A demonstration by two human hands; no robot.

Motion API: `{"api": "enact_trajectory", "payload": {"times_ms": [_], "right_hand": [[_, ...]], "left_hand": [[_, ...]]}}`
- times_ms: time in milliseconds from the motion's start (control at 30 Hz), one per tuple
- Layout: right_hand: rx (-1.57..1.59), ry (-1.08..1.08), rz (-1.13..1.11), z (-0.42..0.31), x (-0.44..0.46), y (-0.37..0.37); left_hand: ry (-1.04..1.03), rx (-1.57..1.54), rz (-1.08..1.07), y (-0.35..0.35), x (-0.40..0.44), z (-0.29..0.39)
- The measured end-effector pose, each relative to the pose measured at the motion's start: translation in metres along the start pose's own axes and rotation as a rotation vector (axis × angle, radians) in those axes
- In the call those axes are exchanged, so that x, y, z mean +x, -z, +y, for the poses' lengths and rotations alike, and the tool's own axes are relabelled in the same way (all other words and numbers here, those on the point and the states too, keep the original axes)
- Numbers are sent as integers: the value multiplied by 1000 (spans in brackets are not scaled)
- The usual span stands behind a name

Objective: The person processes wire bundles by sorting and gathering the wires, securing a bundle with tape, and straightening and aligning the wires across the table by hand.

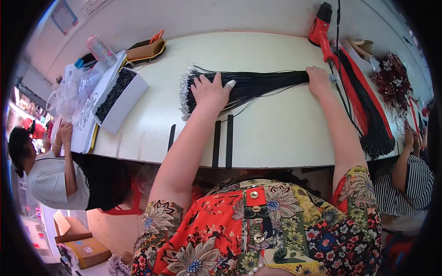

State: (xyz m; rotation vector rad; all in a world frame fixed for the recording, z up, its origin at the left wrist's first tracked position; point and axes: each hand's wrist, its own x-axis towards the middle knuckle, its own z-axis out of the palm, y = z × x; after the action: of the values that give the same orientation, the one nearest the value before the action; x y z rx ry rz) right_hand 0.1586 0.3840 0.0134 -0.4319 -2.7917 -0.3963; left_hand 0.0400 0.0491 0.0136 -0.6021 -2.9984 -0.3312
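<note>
A bundle of thin black wires (269, 83) lies across the pale table, fanned out on the left and gathered narrow on the right. Small whitish-silver ends (185, 94) crowd its left side. My left hand (211, 93) rests flat on the fanned part, fingers spread, with a white cover on the thumb tip. At the narrow end my right hand (317, 81) is wrapped round the wires, and a short silvery tip (332, 78) sticks out beyond it.
A red heat gun (321, 30) stands at the back right, beside red and black wire bundles (363, 101). On the left are a white box of small black parts (120, 99), a spray can (100, 49) and a plastic bag (69, 94). Co-workers sit at both sides.
</note>
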Motion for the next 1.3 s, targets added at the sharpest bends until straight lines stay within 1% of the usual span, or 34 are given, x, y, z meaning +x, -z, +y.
{"api": "enact_trajectory", "payload": {"times_ms": [67, 100, 133, 167, 200, 233, 267, 300, 333, 367, 467, 567, 667, 700, 800, 833, 900, 1000, 1033, 1100, 1133, 1200, 1233, 1300], "right_hand": [[168, 40, 83, -5, -1, 3], [256, 63, 121, -14, 0, 6], [450, 91, 100, -30, 7, 11], [644, 114, 81, -52, 14, 21], [705, 158, 3, -80, 18, 39], [668, 215, -61, -104, 28, 36], [664, 289, -52, -128, 36, 28], [689, 239, -202, -156, 37, 51], [699, 243, -258, -178, 44, 53], [642, 291, -286, -198, 53, 47], [508, 390, -123, -250, 71, 24], [518, 474, -75, -284, 70, 26], [585, 576, 109, -301, 64, 12], [572, 582, 106, -302, 63, 16], [662, 634, 91, -299, 61, 20], [726, 648, 88, -291, 58, 23], [842, 670, 90, -290, 57, 23], [990, 630, 87, -288, 60, 22], [989, 593, 94, -288, 60, 23], [993, 515, 102, -283, 56, 26], [978, 522, 138, -283, 56, 24], [945, 539, 210, -286, 58, 21], [959, 536, 212, -286, 59, 20], [987, 526, 211, -283, 58, 20]], "left_hand": [[-36, -68, -26, 5, 6, -12], [-39, -211, -81, 12, 8, -20], [-43, -353, -138, 19, 11, -29], [-95, -443, -106, 22, 15, -39], [-91, -546, -130, 33, 15, -44], [-29, -712, -209, 39, 21, -51], [37, -879, -287, 45, 27, -58], [93, -993, -315, 52, 27, -63], [152, -1108, -341, 59, 27, -68], [214, -1224, -367, 64, 27, -76], [163, -1532, -459, 56, 35, -111], [-81, -1810, -177, 33, 43, -141], [227, -1560, 213, 11, 46, -149], [202, -1587, 199, 9, 47, -150], [279, -1694, 93, 4, 50, -134], [268, -1664, 90, 7, 47, -122], [237, -1760, 36, 4, 49, -116], [163, -1878, 5, 4, 51, -119], [132, -1912, 0, 4, 52, -122], [208, -1671, 81, 6, 49, -119], [241, -1552, 120, 6, 49, -121], [204, -1432, 34, 1, 51, -129], [186, -1372, -10, -1, 52, -131], [152, -1264, 39, -3, 52, -131]]}}
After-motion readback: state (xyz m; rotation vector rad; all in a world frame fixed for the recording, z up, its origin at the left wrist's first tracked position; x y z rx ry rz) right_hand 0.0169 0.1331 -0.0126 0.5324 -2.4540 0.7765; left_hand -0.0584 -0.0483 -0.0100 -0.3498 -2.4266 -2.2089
